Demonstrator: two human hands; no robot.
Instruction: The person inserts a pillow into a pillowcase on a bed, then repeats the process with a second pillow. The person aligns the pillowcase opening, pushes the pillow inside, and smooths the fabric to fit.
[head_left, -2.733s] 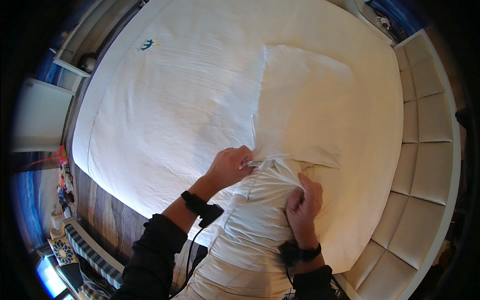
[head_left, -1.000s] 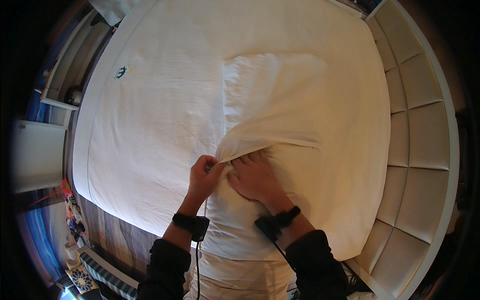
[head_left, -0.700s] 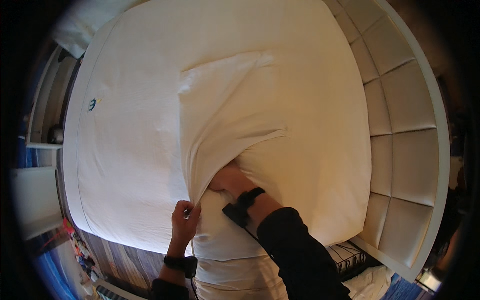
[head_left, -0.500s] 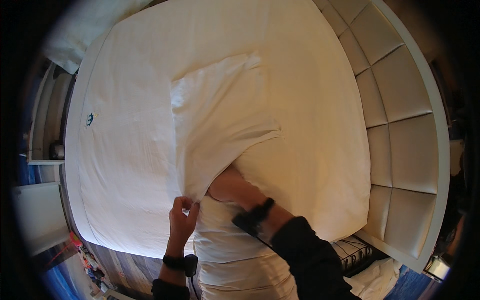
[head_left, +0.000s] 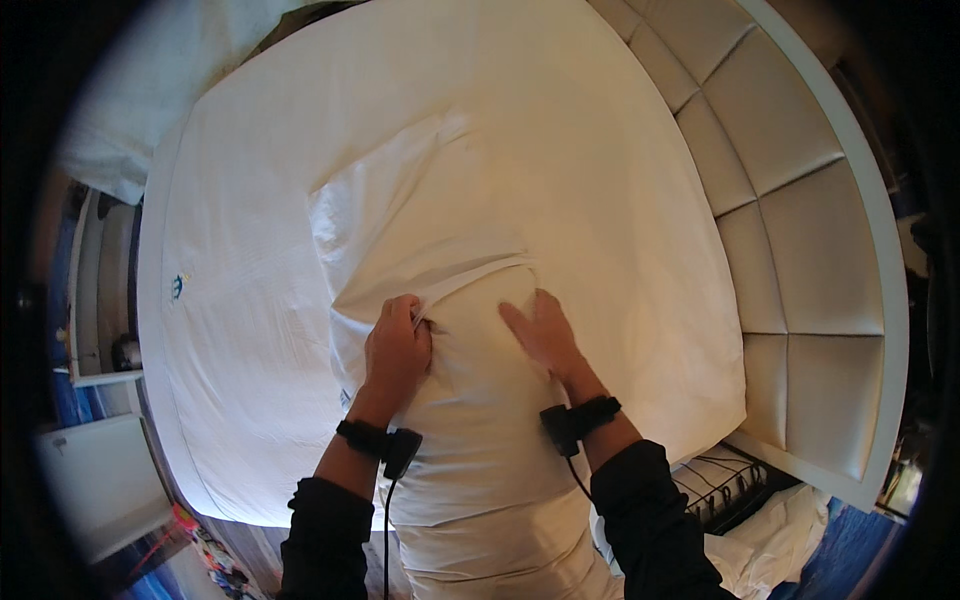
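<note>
A white pillow (head_left: pixel 490 430) reaches from beneath me up onto the bed, its far end inside a white pillowcase (head_left: pixel 370 240). The case lies wrinkled, and its far part is flat on the sheet. My left hand (head_left: pixel 398 345) is closed on the left part of the case's open edge, fingers pinching the fabric. On the right side of the pillow, close to the other end of that edge, my right hand (head_left: pixel 548 335) rests with thumb and fingers apart. Some of its fingertips are hard to make out against the white cloth.
The bed's white sheet (head_left: pixel 630 250) spreads around the pillow. A padded, tufted headboard (head_left: pixel 810 230) stands on the right. White cloth (head_left: pixel 770 545) lies at lower right, beside the bed frame. At the left are a white cabinet (head_left: pixel 105 485) and a pale curtain (head_left: pixel 150 90).
My right hand has come out of the pillowcase and moved to the pillow's right side. My left hand has shifted up and right along the case's edge, which now lies over the pillow end.
</note>
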